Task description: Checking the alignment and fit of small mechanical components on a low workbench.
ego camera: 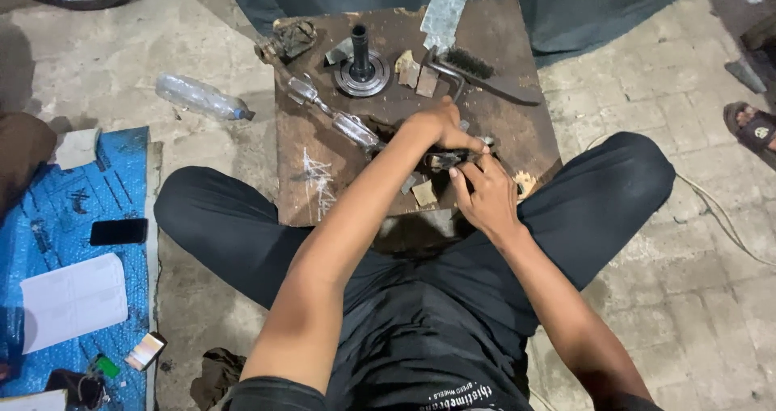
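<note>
left hand [440, 126] and right hand [485, 191] both gripping a small dark greasy metal part [446, 160], fingers clenched on it, sitting near the board's [323, 185] front edge.

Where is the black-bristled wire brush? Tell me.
The black-bristled wire brush lies at the wooden board's far right, beside the flanged metal shaft, beyond both hands.
</note>
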